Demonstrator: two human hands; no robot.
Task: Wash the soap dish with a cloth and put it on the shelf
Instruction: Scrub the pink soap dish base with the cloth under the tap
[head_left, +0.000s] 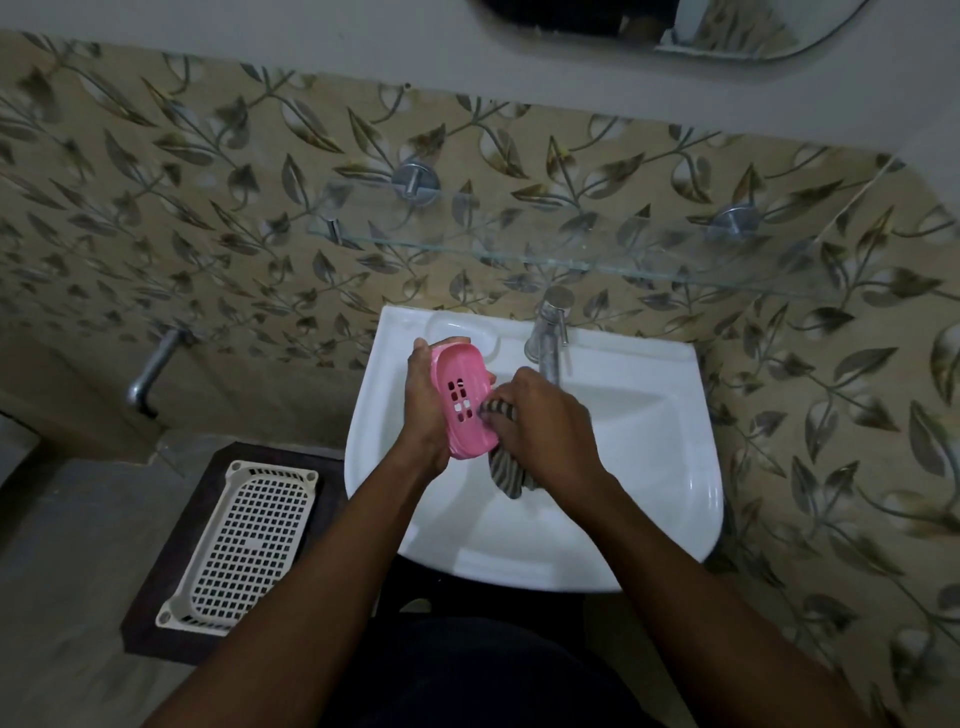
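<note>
1. Writing or brand marks: we can read none on anything here.
2. Our left hand (423, 410) grips the pink soap dish (464, 402) above the white sink (649, 467).
3. Our right hand (545, 431) clenches the striped cloth (506, 470), pressing it on the dish at 3 o'clock.
4. The glass shelf (519, 244) sits at 12 o'clock.

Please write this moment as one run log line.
phase: washing | left hand: holds soap dish | right hand: rubs cloth on it | shelf: pending

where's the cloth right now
The striped cloth is in the right hand, pressed against the pink soap dish over the sink.
</note>
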